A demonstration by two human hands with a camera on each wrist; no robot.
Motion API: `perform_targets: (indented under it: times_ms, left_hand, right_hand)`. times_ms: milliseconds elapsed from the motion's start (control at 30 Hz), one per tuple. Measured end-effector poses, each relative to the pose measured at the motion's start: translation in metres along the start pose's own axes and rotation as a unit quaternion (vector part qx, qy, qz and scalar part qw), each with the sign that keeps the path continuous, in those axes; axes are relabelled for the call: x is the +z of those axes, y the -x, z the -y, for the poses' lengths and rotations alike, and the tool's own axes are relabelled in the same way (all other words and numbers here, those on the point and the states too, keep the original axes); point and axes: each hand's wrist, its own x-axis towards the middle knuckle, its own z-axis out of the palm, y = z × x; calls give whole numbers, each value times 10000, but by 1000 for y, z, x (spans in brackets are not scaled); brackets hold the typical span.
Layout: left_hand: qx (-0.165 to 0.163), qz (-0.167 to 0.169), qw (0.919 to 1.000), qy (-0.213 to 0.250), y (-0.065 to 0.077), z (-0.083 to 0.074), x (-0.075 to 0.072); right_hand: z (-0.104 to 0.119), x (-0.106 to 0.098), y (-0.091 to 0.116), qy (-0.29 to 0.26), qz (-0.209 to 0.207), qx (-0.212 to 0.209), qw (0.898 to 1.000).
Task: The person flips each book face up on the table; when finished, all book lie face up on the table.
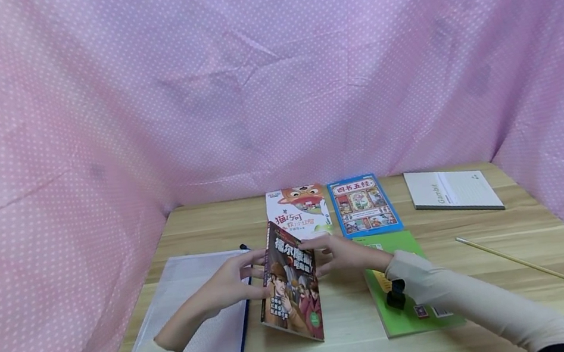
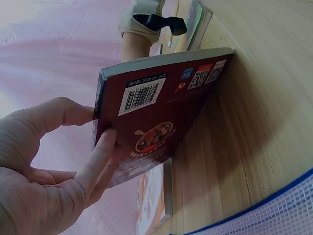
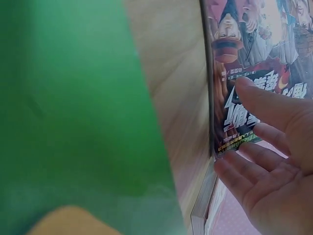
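A dark paperback book (image 1: 290, 295) with cartoon figures on its cover stands tilted over the middle of the table. My left hand (image 1: 234, 282) pinches it by the spine side. In the left wrist view, the left thumb and fingers (image 2: 100, 161) grip that edge, and the maroon back cover (image 2: 161, 112) with a barcode shows. At the book's upper right, my right hand (image 1: 338, 252) touches the front cover. Its fingers are loosely spread across the corner in the right wrist view, thumb (image 3: 259, 95) against the cover. Whether the book's lower edge meets the table is unclear.
A mesh zip pouch (image 1: 196, 332) lies at left. Behind stand a white picture book (image 1: 285, 199), a blue-bordered book (image 1: 364, 206) and a pale Gambit notepad (image 1: 457, 190) lying flat. A green book (image 1: 399, 316) is under my right forearm; a pencil (image 1: 512, 258) lies farther right.
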Motion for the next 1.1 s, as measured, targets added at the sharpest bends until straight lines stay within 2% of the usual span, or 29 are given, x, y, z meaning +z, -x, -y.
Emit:
perform_targets:
  times_ms: [133,333,533,733,867,1100]
  left_hand:
    - [-141,60,9998,-110,1,3,-6]
    - [-529,-25,9976,-453,-1,9,-14]
    - [-696,15,9973,-247,-6,27,-17]
    - [-987,-121,9949,-185,-9,40,-13]
    - [-1020,-128,9946,-163,-9,45,-11]
    - [-890,-76,9960,-67,-14,55,-6]
  right_hand:
    - [-2,2,1,306,-42,34,9995]
    - [-2,3,2,790,-71,152,9967]
    - [-3,4,4,1022,34,-13,9948]
    - [-6,5,5,1229,145,-43,9923]
    - [-6,4,7,1206,215,1,9925]
    - [-10,0,13,1219,289,-39,9921]
